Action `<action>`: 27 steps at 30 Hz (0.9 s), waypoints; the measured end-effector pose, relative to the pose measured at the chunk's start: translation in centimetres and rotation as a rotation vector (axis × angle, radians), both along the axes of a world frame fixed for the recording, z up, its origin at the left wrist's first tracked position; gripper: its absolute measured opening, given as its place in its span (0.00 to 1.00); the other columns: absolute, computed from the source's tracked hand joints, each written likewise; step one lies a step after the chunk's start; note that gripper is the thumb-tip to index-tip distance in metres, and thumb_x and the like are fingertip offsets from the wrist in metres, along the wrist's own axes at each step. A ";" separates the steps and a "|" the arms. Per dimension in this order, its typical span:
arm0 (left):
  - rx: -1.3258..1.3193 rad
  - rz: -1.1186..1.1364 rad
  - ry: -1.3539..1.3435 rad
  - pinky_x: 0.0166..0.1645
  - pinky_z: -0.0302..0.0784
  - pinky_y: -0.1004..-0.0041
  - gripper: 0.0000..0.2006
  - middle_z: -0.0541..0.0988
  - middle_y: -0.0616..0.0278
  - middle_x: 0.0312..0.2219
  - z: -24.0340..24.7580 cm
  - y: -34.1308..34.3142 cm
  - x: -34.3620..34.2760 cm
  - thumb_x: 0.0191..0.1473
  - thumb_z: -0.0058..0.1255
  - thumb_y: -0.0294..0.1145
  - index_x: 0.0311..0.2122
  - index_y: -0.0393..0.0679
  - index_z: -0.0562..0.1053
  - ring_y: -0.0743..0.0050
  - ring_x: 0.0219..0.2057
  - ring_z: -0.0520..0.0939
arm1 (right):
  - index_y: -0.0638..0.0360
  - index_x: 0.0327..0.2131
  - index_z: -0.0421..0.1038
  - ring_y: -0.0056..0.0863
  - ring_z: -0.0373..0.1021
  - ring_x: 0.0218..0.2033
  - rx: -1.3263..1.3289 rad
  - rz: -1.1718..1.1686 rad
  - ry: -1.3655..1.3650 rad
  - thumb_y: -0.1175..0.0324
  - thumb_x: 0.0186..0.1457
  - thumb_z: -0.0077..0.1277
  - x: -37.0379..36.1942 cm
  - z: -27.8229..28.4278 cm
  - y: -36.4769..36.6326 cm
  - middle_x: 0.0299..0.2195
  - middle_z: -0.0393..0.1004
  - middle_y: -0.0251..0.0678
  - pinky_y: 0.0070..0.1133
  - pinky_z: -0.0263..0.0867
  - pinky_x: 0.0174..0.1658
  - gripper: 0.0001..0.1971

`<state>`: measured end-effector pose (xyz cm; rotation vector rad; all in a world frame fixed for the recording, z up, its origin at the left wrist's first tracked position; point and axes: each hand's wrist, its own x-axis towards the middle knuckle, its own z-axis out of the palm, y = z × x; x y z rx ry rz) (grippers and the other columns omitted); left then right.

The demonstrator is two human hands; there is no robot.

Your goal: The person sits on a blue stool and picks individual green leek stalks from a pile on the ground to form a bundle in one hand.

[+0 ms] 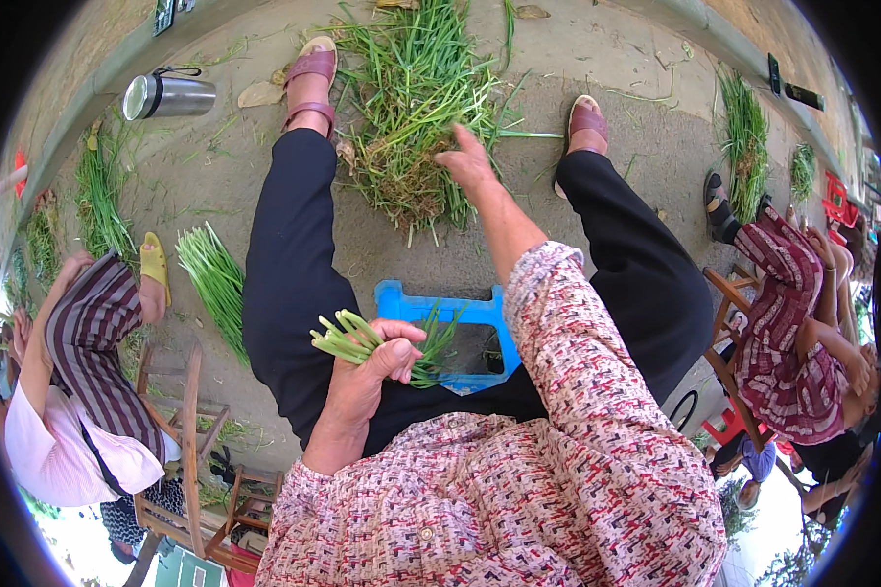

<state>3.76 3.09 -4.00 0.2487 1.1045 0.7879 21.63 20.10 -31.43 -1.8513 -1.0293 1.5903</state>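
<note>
Beside the person's left knee, on the ground: a cut bunch (213,289), pale ends pointing away from the body. Next, the left hand (367,380), fingers closed around a small stem bundle (343,338). Bundle's long axis roughly crosswise; pale, blunt ends project left, thin dark-green leaves trail right over the blue plastic frame (392,296).

Centre: the green heap (416,103) lies on the ground between the feet, ahead of the left hand and slightly to its right. Its long axis runs away from the body. Appearance: loose, tangled, bright green blades toward the far end; brown, matted material among stems at the near end.

Right of centre: the right hand (468,166), clearly the nearer one, reaches to the heap's near right side. Fingers spread and partly blurred, no stems visible in its grasp; contact with the heap: cannot tell.
</note>
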 end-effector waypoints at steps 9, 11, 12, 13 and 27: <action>-0.017 -0.031 0.037 0.26 0.67 0.81 0.15 0.76 0.53 0.24 0.2 0.4 0.6 0.53 0.53 0.34 0.37 0.30 0.71 0.83 0.19 0.68 | 0.53 0.42 0.72 0.37 0.69 0.45 0.548 0.258 -0.216 0.78 0.47 0.45 -4.3 6.1 -0.5 0.43 0.72 0.41 0.26 0.65 0.49 0.17; -0.023 -0.056 0.039 0.26 0.67 0.81 0.14 0.76 0.53 0.24 0.2 0.6 0.6 0.53 0.52 0.34 0.37 0.30 0.71 0.83 0.19 0.68 | 0.52 0.37 0.74 0.37 0.71 0.39 0.586 -0.005 -0.327 0.79 0.45 0.45 -0.9 3.6 -1.1 0.35 0.74 0.40 0.27 0.67 0.44 0.15; -0.025 -0.059 0.039 0.26 0.67 0.81 0.14 0.76 0.53 0.24 0.0 0.6 0.6 0.53 0.52 0.34 0.37 0.30 0.71 0.83 0.19 0.68 | 0.54 0.35 0.74 0.38 0.70 0.37 0.540 -0.028 -0.440 0.80 0.42 0.45 1.4 2.6 -1.2 0.36 0.73 0.41 0.27 0.67 0.42 0.15; -0.026 -0.050 0.038 0.26 0.67 0.81 0.14 0.76 0.53 0.24 -0.2 0.3 0.6 0.54 0.52 0.34 0.37 0.30 0.71 0.83 0.19 0.68 | 0.55 0.36 0.74 0.39 0.69 0.40 0.426 0.039 -0.614 0.80 0.40 0.46 3.3 2.3 -1.4 0.38 0.72 0.41 0.27 0.66 0.44 0.16; -0.171 -0.101 0.071 0.27 0.67 0.81 0.15 0.75 0.60 0.24 -0.1 1.4 1.2 0.52 0.54 0.36 0.37 0.32 0.73 0.83 0.21 0.71 | 0.54 0.46 0.71 0.40 0.49 0.61 0.001 0.944 -0.984 0.69 0.49 0.46 9.6 0.3 1.3 0.58 0.55 0.37 0.41 0.55 0.53 0.18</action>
